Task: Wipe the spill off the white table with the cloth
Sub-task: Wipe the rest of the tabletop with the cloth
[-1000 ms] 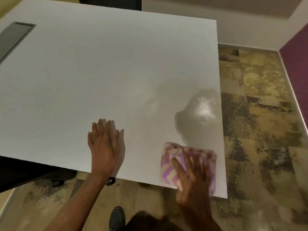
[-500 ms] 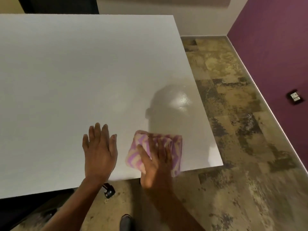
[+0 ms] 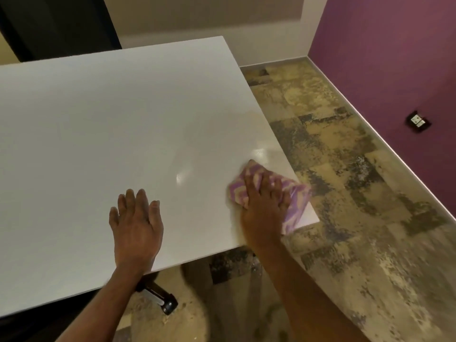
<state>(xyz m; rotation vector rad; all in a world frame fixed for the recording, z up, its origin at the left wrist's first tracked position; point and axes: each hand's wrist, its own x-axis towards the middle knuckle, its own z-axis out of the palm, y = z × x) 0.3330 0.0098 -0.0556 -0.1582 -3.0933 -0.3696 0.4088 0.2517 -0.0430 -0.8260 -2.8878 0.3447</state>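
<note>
At the near right corner of the white table (image 3: 98, 124), five fingers (image 3: 262, 182) of the right hand (image 3: 264, 211) lie spread and pressed flat on top of one cloth (image 3: 294, 196); they are not curled around it, palm bearing down. Cloth: purple and cream zigzag pattern, bunched, lying on the table top with its right side reaching the right edge and its lower end close to the near edge. Its far tip points toward a shiny wet patch, the spill (image 3: 261, 151), which sits just beyond the cloth beside the right edge. A second, smaller glint shows on the surface to the left of the cloth; cannot tell whether it is liquid or reflected light.

Left hand (image 3: 137, 225): one, palm down, fingers extended and slightly apart, holding nothing, resting flat on the table near the near edge, well apart from the cloth. Both forearms bare, crossing the near edge from below.

Count on the table top: two hands, one cloth, one wet patch.

Below the near edge, between the forearms, one dark caster wheel (image 3: 169, 304) on a table leg. Floor (image 3: 345, 193): mottled tan and dark tiles. Right side: purple wall (image 3: 394, 45) with one socket plate (image 3: 418, 122) set low. Far side: beige wall, dark panel at far left.
</note>
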